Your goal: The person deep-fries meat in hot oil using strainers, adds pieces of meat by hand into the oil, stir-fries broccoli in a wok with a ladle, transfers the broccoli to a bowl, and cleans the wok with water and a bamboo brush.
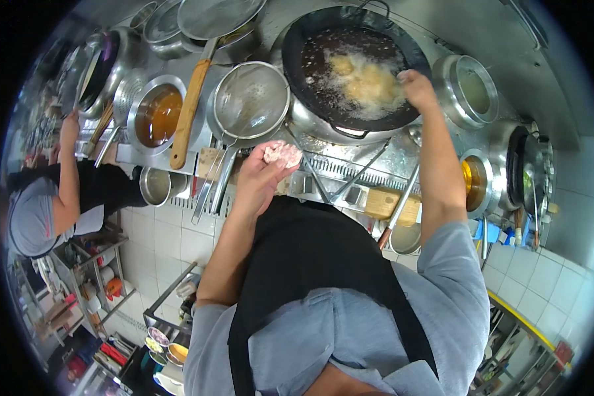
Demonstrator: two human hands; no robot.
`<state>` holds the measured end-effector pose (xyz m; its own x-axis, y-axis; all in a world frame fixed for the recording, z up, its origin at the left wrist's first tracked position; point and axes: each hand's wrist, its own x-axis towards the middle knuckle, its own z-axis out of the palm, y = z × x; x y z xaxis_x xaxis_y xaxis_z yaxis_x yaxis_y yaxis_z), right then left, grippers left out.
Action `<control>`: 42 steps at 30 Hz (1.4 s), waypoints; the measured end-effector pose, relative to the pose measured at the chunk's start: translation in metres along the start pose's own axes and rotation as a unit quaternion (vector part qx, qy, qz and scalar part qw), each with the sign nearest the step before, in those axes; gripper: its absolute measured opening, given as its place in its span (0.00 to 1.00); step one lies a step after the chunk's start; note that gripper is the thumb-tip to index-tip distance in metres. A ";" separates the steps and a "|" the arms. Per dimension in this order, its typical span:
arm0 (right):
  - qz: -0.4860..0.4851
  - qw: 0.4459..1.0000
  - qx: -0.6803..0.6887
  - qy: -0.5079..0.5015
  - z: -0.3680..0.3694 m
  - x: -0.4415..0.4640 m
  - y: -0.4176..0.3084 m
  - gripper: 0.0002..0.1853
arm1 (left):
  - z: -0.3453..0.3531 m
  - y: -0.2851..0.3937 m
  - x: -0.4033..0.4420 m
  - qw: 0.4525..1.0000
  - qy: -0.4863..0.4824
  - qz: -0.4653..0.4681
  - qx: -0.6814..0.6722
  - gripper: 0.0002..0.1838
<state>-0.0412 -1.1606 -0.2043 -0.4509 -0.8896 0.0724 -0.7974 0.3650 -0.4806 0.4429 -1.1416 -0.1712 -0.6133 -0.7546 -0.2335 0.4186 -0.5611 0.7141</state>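
My left hand [259, 177] is closed round a pale pink, lumpy handful of raw meat [284, 154], held in front of the stove edge. Over the right rim of a large black wok [293, 66], my right hand [418, 91] is reaching in with its fingers pinched together. Whatever those fingers hold, if anything, is too small to make out. Dark oil bubbles in the wok, and a cluster of golden pieces of frying food [366, 82] floats in white foam close to my right fingertips.
Left of the wok lie a round mesh strainer [251, 99], a wooden-handled strainer [193, 109] and a pot of orange-brown liquid [158, 113]. A metal pot [472, 89] stands at its right. Farther left, another person [46, 204] works at the stove.
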 end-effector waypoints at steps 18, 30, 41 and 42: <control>0.027 0.882 0.451 -0.134 -0.002 -0.166 -0.205 0.08 | 0.014 -0.005 0.016 0.999 0.019 -0.035 0.005 0.13; -0.076 0.982 0.062 -0.162 0.061 -0.081 -0.163 0.14 | -0.003 0.007 -0.005 0.997 -0.019 -0.019 -0.069 0.15; -0.211 0.907 0.331 -0.152 0.025 -0.180 -0.272 0.21 | -0.010 0.006 -0.004 0.999 -0.002 0.003 -0.047 0.15; -0.218 0.920 0.289 -0.149 0.026 -0.181 -0.269 0.19 | -0.009 0.004 -0.003 0.999 -0.011 -0.001 -0.051 0.15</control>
<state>0.2657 -1.1049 -0.1108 0.0593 -0.9842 0.1666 -0.4915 -0.1740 -0.8533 0.4527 -1.1451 -0.1737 -0.6281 -0.7466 -0.2192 0.4827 -0.5949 0.6427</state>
